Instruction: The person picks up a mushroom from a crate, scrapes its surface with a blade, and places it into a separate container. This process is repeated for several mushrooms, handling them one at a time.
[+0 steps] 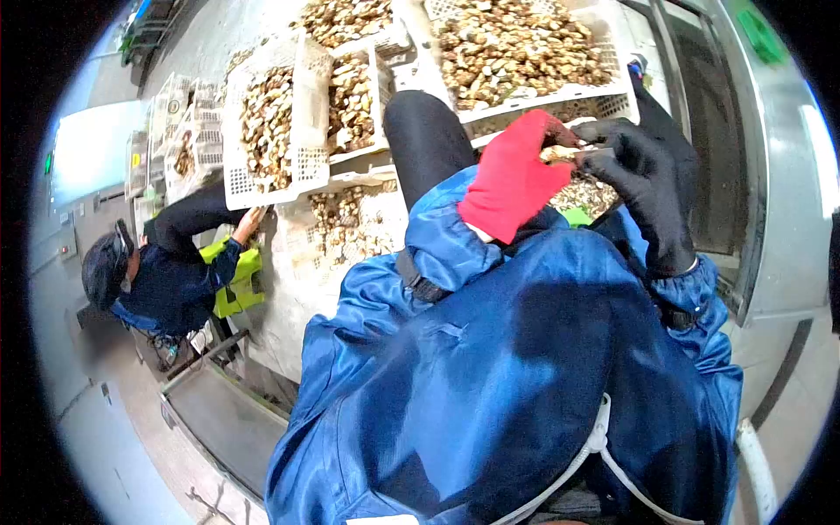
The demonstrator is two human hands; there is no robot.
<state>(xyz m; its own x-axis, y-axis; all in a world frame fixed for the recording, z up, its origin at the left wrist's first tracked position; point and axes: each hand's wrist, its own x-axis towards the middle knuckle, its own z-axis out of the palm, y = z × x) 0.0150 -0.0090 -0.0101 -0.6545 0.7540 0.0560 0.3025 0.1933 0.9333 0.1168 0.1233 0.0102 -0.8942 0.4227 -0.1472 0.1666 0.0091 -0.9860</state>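
Note:
My left hand (523, 175), in a red glove, is closed around a small pale-and-brown mushroom (557, 155). My right hand (646, 179), in a black glove, is bent close beside it. From its fingers a thin, greyish strip like a small knife blade (597, 151) points at the mushroom; its handle is hidden in the glove. Both hands are held above my lap, in front of a large white crate (619, 107) heaped with mushrooms (525, 48). Below the hands lies a pile of small pale pieces (588, 194).
More white crates (311, 162) of mushrooms stand at the left, with loose mushrooms (337, 219) below. A co-worker (175, 271) in dark clothes sits at far left, one hand at a crate. A metal frame (731, 157) stands at right, and a grey cart (227, 420) at lower left.

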